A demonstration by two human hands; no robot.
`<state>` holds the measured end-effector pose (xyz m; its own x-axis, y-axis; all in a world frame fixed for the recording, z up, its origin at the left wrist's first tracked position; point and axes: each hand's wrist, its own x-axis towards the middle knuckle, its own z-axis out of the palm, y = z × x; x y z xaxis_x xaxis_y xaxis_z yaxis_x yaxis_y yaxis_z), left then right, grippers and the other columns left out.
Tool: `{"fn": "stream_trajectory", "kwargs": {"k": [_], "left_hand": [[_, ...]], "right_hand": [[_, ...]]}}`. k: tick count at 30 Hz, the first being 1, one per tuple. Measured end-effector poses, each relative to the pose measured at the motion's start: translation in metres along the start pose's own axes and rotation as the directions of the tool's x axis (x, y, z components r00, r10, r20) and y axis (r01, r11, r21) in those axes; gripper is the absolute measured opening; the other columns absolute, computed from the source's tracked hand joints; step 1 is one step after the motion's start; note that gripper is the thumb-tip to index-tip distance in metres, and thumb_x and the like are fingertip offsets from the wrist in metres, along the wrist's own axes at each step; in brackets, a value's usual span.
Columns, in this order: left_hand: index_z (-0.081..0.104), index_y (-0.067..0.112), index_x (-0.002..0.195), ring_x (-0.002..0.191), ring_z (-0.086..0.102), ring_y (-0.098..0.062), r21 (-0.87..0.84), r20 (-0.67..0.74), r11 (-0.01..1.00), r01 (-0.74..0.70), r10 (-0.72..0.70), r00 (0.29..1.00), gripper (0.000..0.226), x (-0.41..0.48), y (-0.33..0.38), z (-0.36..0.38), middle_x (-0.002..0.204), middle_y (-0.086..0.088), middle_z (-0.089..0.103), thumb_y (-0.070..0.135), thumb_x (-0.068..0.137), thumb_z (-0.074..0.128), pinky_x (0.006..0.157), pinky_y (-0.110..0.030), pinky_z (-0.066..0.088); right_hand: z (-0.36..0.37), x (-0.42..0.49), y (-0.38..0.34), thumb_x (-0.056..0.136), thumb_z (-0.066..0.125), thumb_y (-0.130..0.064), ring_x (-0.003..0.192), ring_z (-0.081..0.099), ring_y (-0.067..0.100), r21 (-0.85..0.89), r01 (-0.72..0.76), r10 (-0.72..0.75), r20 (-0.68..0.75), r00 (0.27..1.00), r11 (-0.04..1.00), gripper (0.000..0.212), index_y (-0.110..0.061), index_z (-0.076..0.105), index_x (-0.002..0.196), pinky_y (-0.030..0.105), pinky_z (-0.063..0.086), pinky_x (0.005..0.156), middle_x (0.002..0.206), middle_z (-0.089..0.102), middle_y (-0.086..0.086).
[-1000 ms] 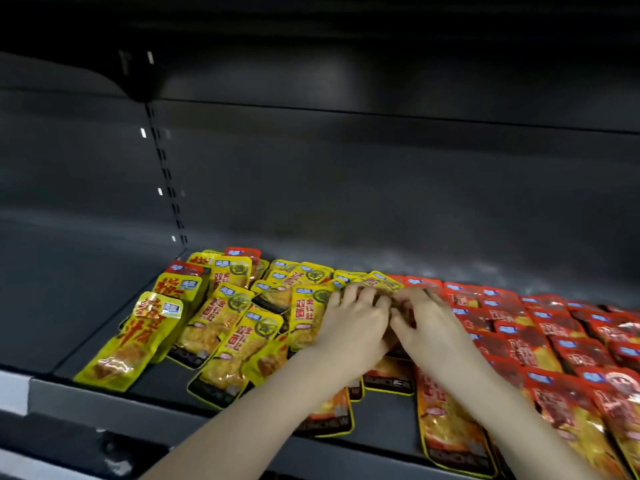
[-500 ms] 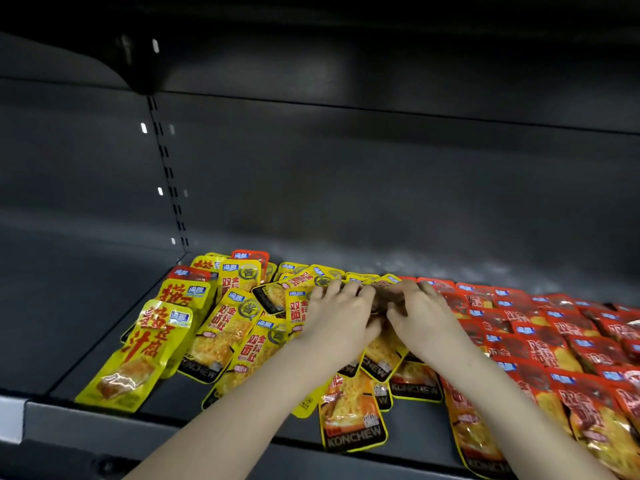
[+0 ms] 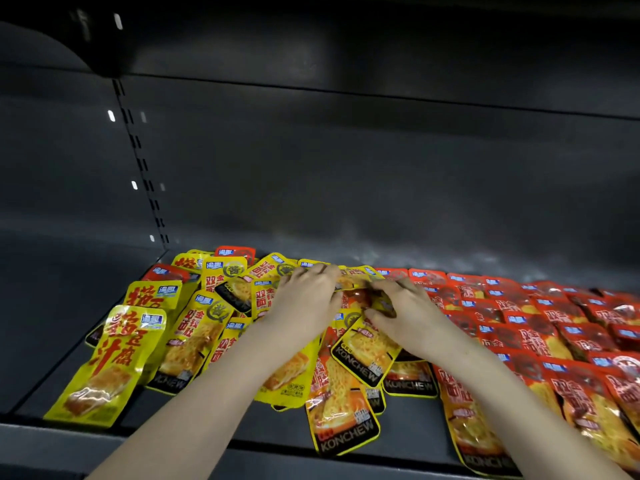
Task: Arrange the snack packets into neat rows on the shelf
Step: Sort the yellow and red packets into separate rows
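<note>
Approx. half done, I'd judge: red packets (image 3: 540, 327) on the rt are lying in overlapping rows, while yellow packets (image 3: 194, 334) are sprawling jumbled across the shelf (image 3: 408, 431). Left hand (image 3: 304, 303) is bending its fingers over the pile's middle; grip unclear. Right hand (image 3: 408, 310) is pinching the top of a tilted packet (image 3: 367, 355), thumb beneath, fingertips above.

Shop: slotted display shelf (image 3: 270, 433), branded snack packets (image 3: 110, 365)

back panel (image 3: 381, 174): dark grey | slotted upright (image 3: 142, 164): left of centre | overhead board (image 3: 346, 46): dark
</note>
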<state>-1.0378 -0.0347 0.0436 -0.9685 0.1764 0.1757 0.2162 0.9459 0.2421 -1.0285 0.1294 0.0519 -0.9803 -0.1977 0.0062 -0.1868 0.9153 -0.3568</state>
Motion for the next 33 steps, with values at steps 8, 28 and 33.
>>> {"fn": "stream_trajectory", "kwargs": {"k": [8, 28, 33], "left_hand": [[0.05, 0.026, 0.119, 0.119, 0.045, -0.023, -0.012, -0.077, 0.999, 0.051, -0.052, 0.996, 0.028, 0.003, -0.01, 0.003, 0.123, 0.007, 0.054, 0.037, 0.095, 0.041, 0.099, -0.039, 0.033], [0.052, 0.019, 0.076, 0.094, 0.055, -0.022, -0.021, -0.341, 0.99, -0.141, 0.126, 0.932, 0.02, -0.007, -0.005, 0.002, 0.084, 0.003, 0.059, 0.03, 0.083, 0.067, 0.075, -0.037, 0.047], [0.047, 0.024, 0.079, 0.101, 0.049, -0.013, -0.081, -0.29, 0.968, -0.237, 0.205, 0.935, 0.019, -0.017, 0.007, -0.005, 0.096, 0.009, 0.057, 0.038, 0.088, 0.056, 0.08, -0.03, 0.042]], "right_hand": [[0.006, -0.003, -0.001, 0.092, 0.052, -0.039, 0.133, 0.025, 0.023, 0.038, -0.008, 0.009, -0.018, 1.0, 0.999, 0.055, -0.018, 0.035, 0.139, 0.03, 0.024, 0.109, 0.138, 0.033, 0.003], [-0.012, -0.024, 0.011, 0.081, 0.069, -0.002, 0.092, 0.056, 0.013, 0.482, -0.024, 0.069, -0.076, 0.995, 0.876, 0.03, -0.022, 0.06, 0.101, 0.012, 0.045, 0.072, 0.099, 0.06, 0.002], [-0.018, -0.018, 0.013, 0.083, 0.058, 0.012, 0.076, 0.062, 0.01, 0.795, -0.035, 0.129, -0.054, 0.99, 0.605, 0.027, -0.013, 0.061, 0.094, 0.011, 0.048, 0.065, 0.081, 0.067, 0.003]]}}
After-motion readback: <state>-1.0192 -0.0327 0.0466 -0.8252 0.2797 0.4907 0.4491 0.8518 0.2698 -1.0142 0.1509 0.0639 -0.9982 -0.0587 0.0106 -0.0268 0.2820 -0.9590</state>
